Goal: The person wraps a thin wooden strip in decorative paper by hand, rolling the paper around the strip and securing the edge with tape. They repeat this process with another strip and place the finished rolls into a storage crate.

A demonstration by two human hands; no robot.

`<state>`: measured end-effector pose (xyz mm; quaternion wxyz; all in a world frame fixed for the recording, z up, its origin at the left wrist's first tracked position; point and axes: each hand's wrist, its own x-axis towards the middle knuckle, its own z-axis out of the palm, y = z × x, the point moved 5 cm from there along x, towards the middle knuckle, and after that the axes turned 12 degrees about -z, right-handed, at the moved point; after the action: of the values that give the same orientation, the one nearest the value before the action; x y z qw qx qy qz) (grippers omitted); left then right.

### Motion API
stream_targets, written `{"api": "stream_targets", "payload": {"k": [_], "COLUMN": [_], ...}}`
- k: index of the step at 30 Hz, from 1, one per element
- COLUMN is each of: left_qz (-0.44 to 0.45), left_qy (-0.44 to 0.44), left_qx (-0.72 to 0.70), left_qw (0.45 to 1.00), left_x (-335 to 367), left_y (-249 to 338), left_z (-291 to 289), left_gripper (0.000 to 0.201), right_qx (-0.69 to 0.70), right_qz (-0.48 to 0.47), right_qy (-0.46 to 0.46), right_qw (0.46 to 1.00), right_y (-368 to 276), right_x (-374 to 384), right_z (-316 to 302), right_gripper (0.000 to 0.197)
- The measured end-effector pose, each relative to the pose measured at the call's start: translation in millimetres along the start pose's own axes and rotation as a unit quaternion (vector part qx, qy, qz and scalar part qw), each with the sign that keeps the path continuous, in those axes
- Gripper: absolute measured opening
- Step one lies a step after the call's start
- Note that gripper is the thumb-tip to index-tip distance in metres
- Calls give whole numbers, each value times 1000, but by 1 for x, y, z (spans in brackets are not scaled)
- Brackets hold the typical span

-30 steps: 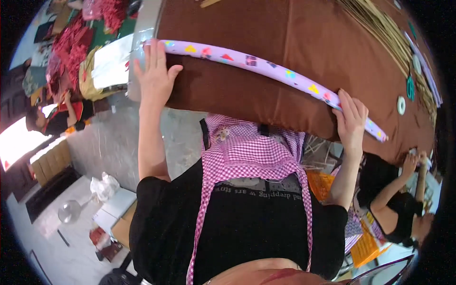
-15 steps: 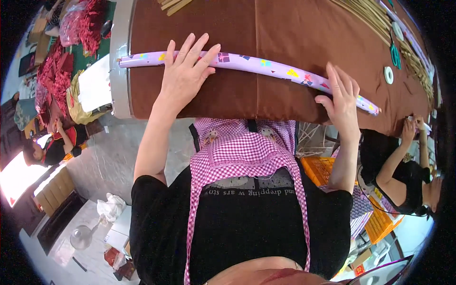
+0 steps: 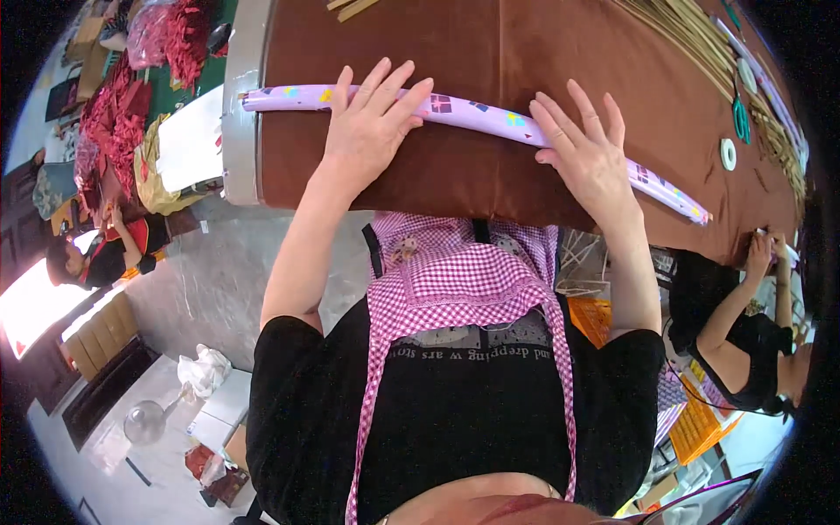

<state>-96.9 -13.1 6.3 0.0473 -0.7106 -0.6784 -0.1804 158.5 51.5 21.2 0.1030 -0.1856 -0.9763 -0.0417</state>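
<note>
A long thin roll of lilac patterned paper (image 3: pixel 481 119) lies across the brown-covered table (image 3: pixel 437 175), with a brown tip showing at each end. My left hand (image 3: pixel 363 136) rests on its left part, fingers spread and flat. My right hand (image 3: pixel 593 157) presses on it right of the middle, also with fingers stretched apart. The paper under both palms is hidden.
Thin brown strips (image 3: pixel 691 52) lie at the far right, beside green scissors (image 3: pixel 741 118) and a white tape roll (image 3: pixel 728 154). White paper (image 3: pixel 191 140) and red material (image 3: pixel 112 131) are at the left. Co-workers sit on both sides; orange crates (image 3: pixel 700 424) stand right.
My right hand has moved left along the roll, from near its right end toward the middle. My left hand stays on the same part. The whole view has shifted slightly.
</note>
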Motion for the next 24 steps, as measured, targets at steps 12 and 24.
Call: {"api": "stream_targets", "payload": {"k": [12,24], "left_qz": [-3,21], "left_qy": [8,-23], "left_qx": [-5,23], "left_qw": [1000,999], "left_x": [0,-1], "left_y": [0,-3], "left_z": [1,7], "left_gripper": [45,42], "right_qx": [34,19], "right_qz": [-75,-76], "right_qy": [10,64], "right_qw": [997,995], "right_y": [-31,-66], "right_x": [43,65], "right_z": [3,22], "right_gripper": [78,85]}}
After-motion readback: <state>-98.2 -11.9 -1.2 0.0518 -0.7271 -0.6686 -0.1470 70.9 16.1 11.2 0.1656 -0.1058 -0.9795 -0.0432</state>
